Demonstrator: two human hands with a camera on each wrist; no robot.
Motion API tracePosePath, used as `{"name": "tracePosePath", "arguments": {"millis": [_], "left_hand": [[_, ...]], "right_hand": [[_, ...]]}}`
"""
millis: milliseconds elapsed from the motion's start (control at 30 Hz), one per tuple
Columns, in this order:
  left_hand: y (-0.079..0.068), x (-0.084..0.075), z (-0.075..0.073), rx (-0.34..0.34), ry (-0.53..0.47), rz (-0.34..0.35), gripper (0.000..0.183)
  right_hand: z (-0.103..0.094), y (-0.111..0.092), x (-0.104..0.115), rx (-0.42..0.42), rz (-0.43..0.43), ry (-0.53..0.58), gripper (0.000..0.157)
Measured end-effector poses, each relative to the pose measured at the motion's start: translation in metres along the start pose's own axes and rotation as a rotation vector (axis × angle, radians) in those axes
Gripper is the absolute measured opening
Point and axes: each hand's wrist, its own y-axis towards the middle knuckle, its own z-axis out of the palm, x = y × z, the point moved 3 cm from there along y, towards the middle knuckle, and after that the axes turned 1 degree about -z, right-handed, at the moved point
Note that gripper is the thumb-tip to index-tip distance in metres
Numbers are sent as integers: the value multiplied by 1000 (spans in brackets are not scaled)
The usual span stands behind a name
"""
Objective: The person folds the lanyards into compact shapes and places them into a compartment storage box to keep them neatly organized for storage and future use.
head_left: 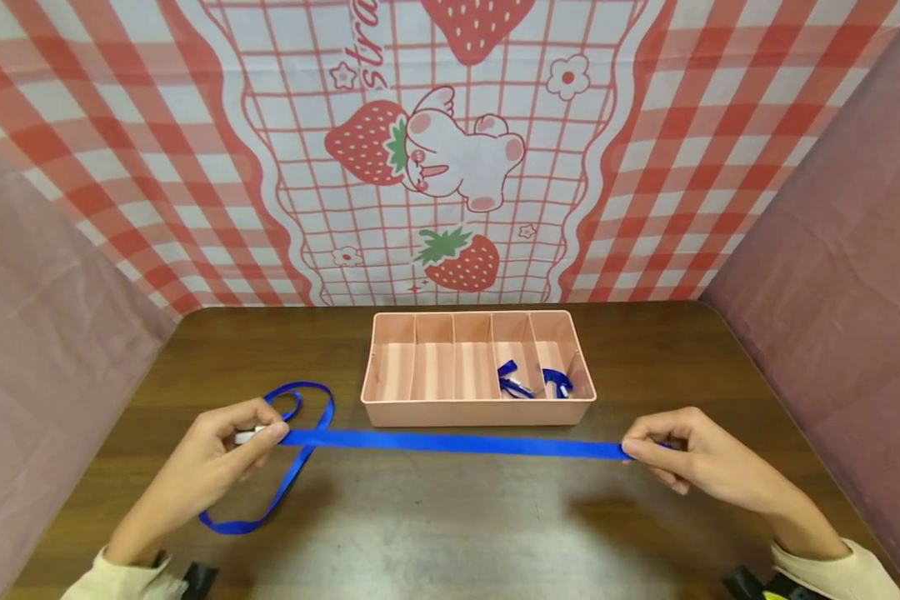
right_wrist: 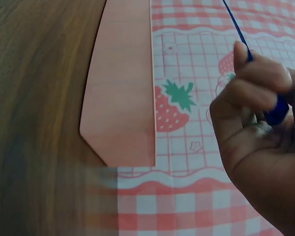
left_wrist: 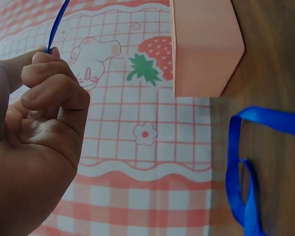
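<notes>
A flat blue ribbon (head_left: 450, 442) stretches straight between both hands, in front of the pink box. My left hand (head_left: 228, 442) pinches it at the left between thumb and fingertips, and a small white piece shows at those fingers. From there the rest of the ribbon falls in loose loops on the table, also seen as a blue band (left_wrist: 233, 162) in the left wrist view. At the other end my right hand (head_left: 678, 454) pinches the ribbon between thumb and index finger. A short bit of blue ribbon (right_wrist: 278, 112) shows inside the right palm in the right wrist view.
A pink divided box (head_left: 471, 412) stands on the dark wooden table (head_left: 420, 517). Small blue ribbon pieces (head_left: 557, 382) lie in its two rightmost compartments. Behind rises a strawberry-print cloth (head_left: 292, 108), with pink cloth walls (head_left: 832, 275) on both sides.
</notes>
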Motion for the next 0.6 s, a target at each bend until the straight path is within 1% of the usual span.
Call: {"name": "tracePosePath", "arguments": {"millis": [67, 100, 133, 167, 233, 300, 333, 367, 400, 467, 533, 600], "left_hand": [[1, 3, -1, 56, -113, 41, 19], [1, 4, -1, 91, -190, 83, 22], [0, 4, -3, 133, -277, 149, 27], [0, 4, -4, 185, -387, 218, 31], [0, -2, -4, 312, -614, 355, 36], [1, -10, -3, 440, -793, 468, 35], [2, -15, -2, 488, -858, 503, 32], [3, -20, -1, 526, -904, 526, 29], [3, -23, 0, 558, -928, 547, 27], [3, -25, 2, 620, -939, 564, 28], [0, -25, 2, 667, -896, 540, 32], [-4, -24, 2, 729, -819, 530, 38]], "right_hand": [[-3, -4, -4, 21, -16, 28, 26], [-4, -6, -6, 28, -16, 49, 26], [-6, -8, -7, 37, -25, 73, 27], [-7, -9, -9, 39, -22, 91, 27], [-9, -11, -11, 45, -27, 123, 29], [-11, -13, -13, 48, -17, 147, 29], [-11, -12, -14, 47, -17, 154, 29], [-12, -12, -15, 47, -16, 161, 29], [-12, -12, -16, 49, -15, 174, 29], [-14, -12, -18, 51, -11, 199, 28], [-16, -13, -22, 47, -5, 216, 27], [-20, -15, -27, 42, 10, 220, 26]]}}
